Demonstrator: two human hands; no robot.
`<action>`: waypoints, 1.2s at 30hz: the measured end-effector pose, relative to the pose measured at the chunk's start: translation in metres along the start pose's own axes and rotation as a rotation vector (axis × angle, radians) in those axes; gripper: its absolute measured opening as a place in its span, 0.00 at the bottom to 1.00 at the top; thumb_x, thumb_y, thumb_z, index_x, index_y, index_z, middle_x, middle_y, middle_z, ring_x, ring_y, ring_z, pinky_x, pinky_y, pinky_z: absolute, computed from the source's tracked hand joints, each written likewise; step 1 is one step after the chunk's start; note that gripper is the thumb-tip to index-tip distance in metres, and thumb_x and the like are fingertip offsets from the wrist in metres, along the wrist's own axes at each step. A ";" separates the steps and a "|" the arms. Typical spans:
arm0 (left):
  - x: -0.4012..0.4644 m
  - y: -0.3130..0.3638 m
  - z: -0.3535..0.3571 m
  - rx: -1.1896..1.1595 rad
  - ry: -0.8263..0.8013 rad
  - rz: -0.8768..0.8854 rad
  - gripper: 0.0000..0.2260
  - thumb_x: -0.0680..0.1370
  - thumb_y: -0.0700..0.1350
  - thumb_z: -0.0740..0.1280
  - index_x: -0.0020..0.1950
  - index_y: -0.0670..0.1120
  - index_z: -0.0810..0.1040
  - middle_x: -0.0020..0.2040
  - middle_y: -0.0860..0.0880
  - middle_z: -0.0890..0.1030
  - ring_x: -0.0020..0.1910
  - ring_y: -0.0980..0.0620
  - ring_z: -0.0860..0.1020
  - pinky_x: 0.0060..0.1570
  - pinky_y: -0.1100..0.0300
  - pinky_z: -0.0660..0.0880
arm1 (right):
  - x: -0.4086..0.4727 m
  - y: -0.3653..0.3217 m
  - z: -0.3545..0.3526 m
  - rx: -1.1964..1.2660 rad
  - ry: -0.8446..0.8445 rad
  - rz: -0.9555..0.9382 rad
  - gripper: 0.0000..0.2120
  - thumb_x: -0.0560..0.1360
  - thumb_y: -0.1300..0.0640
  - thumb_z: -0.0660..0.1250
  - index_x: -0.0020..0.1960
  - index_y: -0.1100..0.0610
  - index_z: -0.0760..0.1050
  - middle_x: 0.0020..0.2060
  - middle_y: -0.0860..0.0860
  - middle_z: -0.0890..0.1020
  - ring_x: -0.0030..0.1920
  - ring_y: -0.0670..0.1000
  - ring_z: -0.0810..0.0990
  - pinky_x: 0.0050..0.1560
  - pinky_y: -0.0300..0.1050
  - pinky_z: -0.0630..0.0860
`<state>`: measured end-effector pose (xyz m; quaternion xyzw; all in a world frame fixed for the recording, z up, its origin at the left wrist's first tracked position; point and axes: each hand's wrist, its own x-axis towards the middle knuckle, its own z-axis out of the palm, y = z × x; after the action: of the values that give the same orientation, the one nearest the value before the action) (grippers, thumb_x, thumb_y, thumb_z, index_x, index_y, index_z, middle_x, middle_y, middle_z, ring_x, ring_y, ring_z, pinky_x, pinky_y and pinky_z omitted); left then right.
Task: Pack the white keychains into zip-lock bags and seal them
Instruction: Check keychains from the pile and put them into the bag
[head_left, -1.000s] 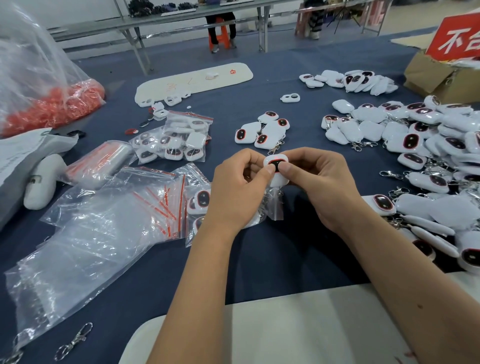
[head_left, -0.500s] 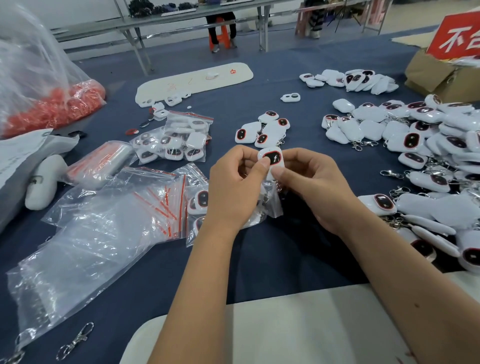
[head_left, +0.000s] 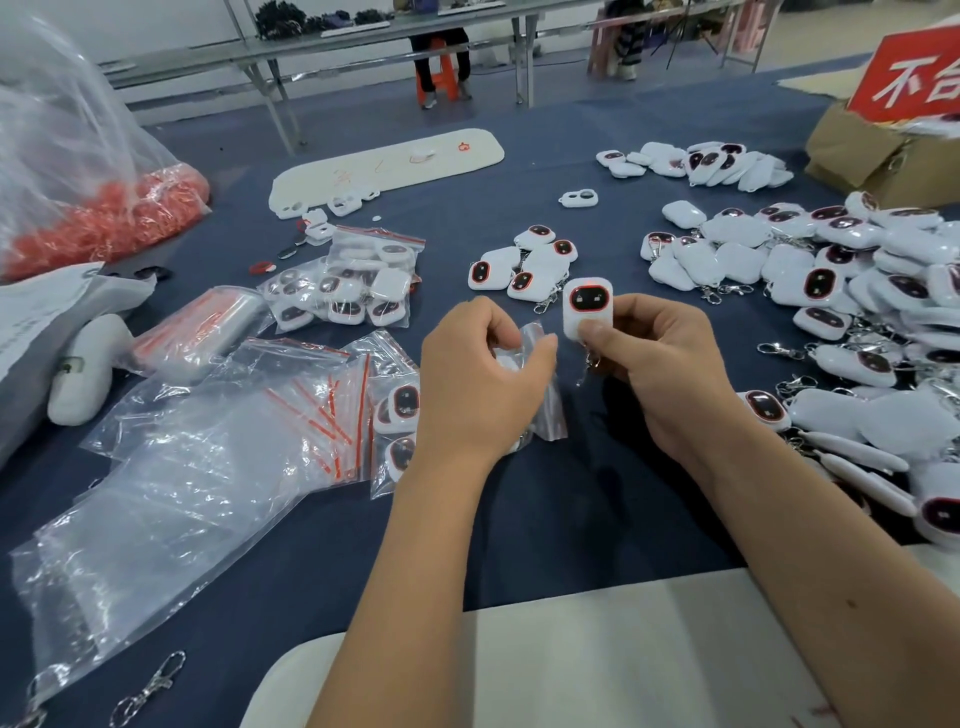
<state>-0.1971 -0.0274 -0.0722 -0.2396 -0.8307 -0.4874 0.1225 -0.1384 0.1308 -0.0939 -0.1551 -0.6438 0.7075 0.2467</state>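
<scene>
My right hand (head_left: 660, 358) pinches a white keychain (head_left: 587, 306) with a dark red-rimmed face, held upright above the blue table; its metal clasp dangles below my thumb. Just left of it, my left hand (head_left: 483, 374) grips a small clear zip-lock bag (head_left: 545, 395) by its top. A gap separates the keychain from the bag. A big heap of loose white keychains (head_left: 852, 291) covers the right side, and a small cluster (head_left: 524, 265) lies beyond my hands.
Filled zip-lock bags (head_left: 353, 283) lie at centre left, two more (head_left: 397, 415) beside my left wrist. A large plastic sleeve of empty bags (head_left: 197, 457) spreads at left. A bag of orange parts (head_left: 98, 218) stands far left, a cardboard box (head_left: 878, 156) far right.
My hands have drawn apart. The right hand lifted the keychain up and right, out from between both hands, while the left hand kept the bag.
</scene>
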 end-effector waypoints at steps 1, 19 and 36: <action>0.000 0.001 0.001 0.039 0.000 0.006 0.16 0.72 0.52 0.78 0.38 0.47 0.73 0.37 0.54 0.74 0.36 0.56 0.71 0.37 0.67 0.65 | 0.000 0.000 0.000 0.011 -0.001 0.004 0.02 0.77 0.61 0.75 0.49 0.57 0.86 0.40 0.56 0.86 0.40 0.52 0.80 0.46 0.48 0.80; 0.007 -0.002 -0.011 -0.095 -0.092 -0.217 0.11 0.74 0.39 0.71 0.32 0.38 0.78 0.34 0.49 0.77 0.39 0.50 0.76 0.43 0.53 0.74 | -0.008 -0.015 0.004 -0.047 -0.179 -0.112 0.05 0.78 0.60 0.70 0.52 0.60 0.83 0.34 0.54 0.80 0.28 0.50 0.74 0.27 0.38 0.69; 0.005 0.011 -0.009 0.001 0.186 0.208 0.11 0.74 0.40 0.71 0.33 0.41 0.74 0.41 0.49 0.75 0.40 0.51 0.72 0.41 0.62 0.64 | -0.017 -0.014 0.020 -0.286 -0.394 -0.281 0.08 0.78 0.63 0.74 0.44 0.51 0.85 0.30 0.56 0.83 0.28 0.50 0.76 0.33 0.45 0.74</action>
<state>-0.1956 -0.0289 -0.0573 -0.2782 -0.7868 -0.4917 0.2487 -0.1331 0.1053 -0.0788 0.0431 -0.7878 0.5849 0.1881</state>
